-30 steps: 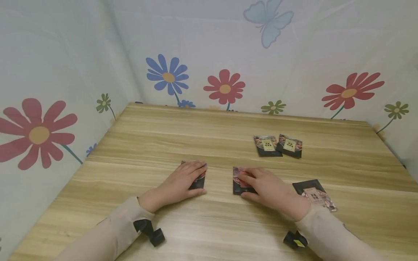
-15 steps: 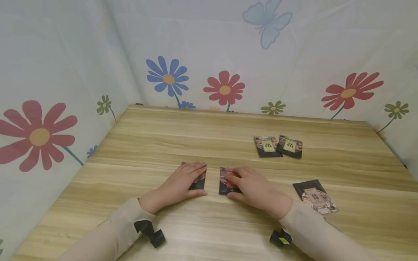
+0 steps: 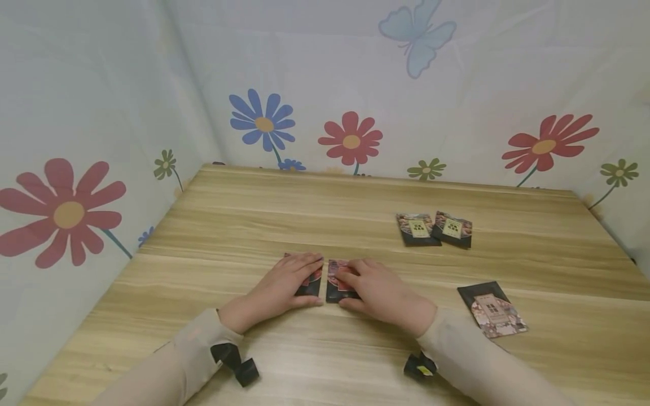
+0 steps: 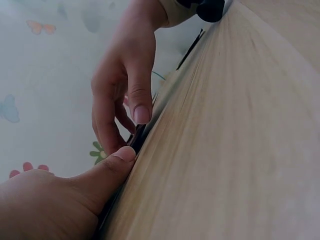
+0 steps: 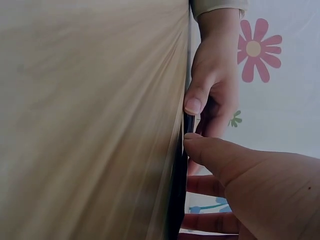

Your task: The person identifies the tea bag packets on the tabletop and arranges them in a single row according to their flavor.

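Two flat square black sachets with a food picture and a red label lie side by side on the wooden table, a narrow gap between them. My left hand rests on the left sachet, its fingers across the top and thumb by the near right corner. On the right sachet, my right hand presses with its fingertips, thumb at the near edge. Both hands cover much of the printing. In the right wrist view, the right thumb touches the edge of a dark sachet lying flat.
Farther back on the wooden table, two black sachets with yellow-green labels, a left one and a right one, touch or slightly overlap. A sachet with a pink label lies turned beside the right forearm. Flower-printed cloth surrounds the table.
My right hand has slid its sachet leftward along the table, from well apart to just beside the left one. The left hand and its sachet have stayed in place.
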The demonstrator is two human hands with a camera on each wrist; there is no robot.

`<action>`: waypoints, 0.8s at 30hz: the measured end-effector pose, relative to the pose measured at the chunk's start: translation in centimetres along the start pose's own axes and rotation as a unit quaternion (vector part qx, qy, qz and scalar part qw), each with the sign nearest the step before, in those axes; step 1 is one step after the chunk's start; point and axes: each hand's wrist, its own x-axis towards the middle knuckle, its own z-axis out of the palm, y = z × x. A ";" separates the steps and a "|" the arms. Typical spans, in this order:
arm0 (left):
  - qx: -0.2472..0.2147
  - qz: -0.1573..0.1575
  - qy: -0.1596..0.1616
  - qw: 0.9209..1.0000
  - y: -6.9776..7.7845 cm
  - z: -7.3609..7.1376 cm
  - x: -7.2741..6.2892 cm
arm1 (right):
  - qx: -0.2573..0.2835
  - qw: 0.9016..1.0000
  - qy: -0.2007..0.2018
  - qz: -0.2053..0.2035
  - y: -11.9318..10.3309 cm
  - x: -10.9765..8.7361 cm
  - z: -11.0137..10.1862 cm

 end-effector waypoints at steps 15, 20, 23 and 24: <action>0.000 0.001 0.001 1.000 0.0 0.1 0.1 | -0.013 1.000 -0.005 0.000 -0.7 0.9 0.1; -0.003 0.002 0.002 1.000 0.0 0.2 0.1 | -0.011 1.000 -0.010 0.002 -0.9 0.9 0.0; -0.003 0.000 0.001 1.000 0.0 0.2 0.1 | 0.002 1.000 -0.015 0.010 -0.9 0.8 -0.2; -0.003 0.000 0.000 1.000 0.0 0.2 0.1 | 0.007 1.000 -0.018 0.015 -0.9 0.7 -0.3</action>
